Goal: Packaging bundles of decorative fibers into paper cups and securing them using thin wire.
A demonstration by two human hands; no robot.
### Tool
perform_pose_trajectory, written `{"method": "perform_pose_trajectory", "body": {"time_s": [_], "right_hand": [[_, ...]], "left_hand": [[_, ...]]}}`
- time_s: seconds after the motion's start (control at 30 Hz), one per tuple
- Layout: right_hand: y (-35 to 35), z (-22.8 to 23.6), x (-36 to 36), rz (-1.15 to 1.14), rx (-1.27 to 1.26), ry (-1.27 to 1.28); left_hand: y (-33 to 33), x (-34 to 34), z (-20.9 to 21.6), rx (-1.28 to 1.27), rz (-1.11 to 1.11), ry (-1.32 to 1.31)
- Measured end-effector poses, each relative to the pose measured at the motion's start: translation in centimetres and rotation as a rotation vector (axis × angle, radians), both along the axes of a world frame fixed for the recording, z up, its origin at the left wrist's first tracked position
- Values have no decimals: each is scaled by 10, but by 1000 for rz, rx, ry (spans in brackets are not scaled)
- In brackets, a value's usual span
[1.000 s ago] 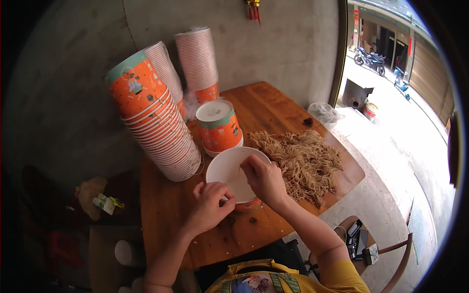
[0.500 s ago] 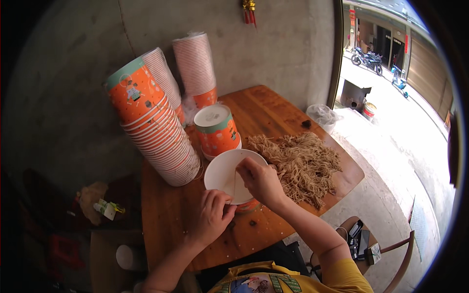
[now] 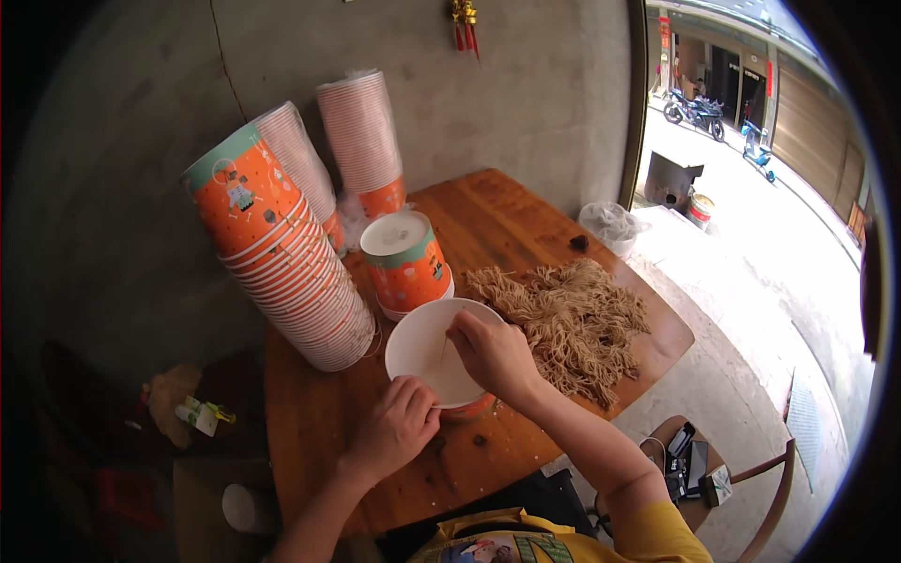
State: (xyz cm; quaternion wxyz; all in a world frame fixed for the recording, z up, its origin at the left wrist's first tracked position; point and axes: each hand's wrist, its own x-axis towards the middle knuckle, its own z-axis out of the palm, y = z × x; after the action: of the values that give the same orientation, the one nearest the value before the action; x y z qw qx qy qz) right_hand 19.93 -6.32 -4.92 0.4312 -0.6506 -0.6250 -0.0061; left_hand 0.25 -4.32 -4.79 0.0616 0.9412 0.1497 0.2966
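Note:
A white-lined paper bucket (image 3: 409,344) stands at the table's front middle, its open mouth up and an orange outside showing below. My right hand (image 3: 493,352) reaches into the mouth, its fingers pinched on a thin tan string (image 3: 445,347); most of the string is hidden. At the near left rim, my left hand (image 3: 399,419) is closed on the bucket's edge, with its fingertips partly out of sight. Right of the bucket lies a loose heap of tan strings (image 3: 582,324). Behind it an orange and green paper bucket (image 3: 408,267) stands upside down.
A tall leaning stack of nested buckets (image 3: 291,267) stands left on the wooden table (image 3: 469,202). Two wrapped stacks (image 3: 361,131) are by the wall. A bin with a plastic bag (image 3: 610,230) stands past the far right edge; a chair (image 3: 699,460) is at lower right.
The view has shifted slightly. My right hand stays inside the bucket, with the string still pinched. The bucket's mouth tips a little more toward me, and my left hand remains at the rim.

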Motion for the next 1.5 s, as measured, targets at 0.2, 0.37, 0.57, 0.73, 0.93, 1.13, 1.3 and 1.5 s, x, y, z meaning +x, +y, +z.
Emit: {"method": "perform_pose_trajectory", "body": {"time_s": [0.2,0.37,0.57,0.73,0.93,1.13,1.3,1.5], "right_hand": [[-11,35,45,489,-335,883],[-33,21,105,770,-178,1473],[-64,-6,130,1114,67,1792],[-79,-13,126,715,134,1666],[-70,-4,95,382,16,1281],[-71,8,62,379,103,553],[-72,19,46,412,-15,368],[-67,0,48,527,72,561]], "left_hand": [[29,-26,11,344,12,218],[63,-39,-9,340,109,143],[98,-41,-10,350,31,185],[113,-38,-8,367,-9,162],[92,-36,9,341,126,-58],[6,44,46,-259,-150,-272],[7,66,51,-115,-272,-165],[12,68,47,0,-216,-144]]}}
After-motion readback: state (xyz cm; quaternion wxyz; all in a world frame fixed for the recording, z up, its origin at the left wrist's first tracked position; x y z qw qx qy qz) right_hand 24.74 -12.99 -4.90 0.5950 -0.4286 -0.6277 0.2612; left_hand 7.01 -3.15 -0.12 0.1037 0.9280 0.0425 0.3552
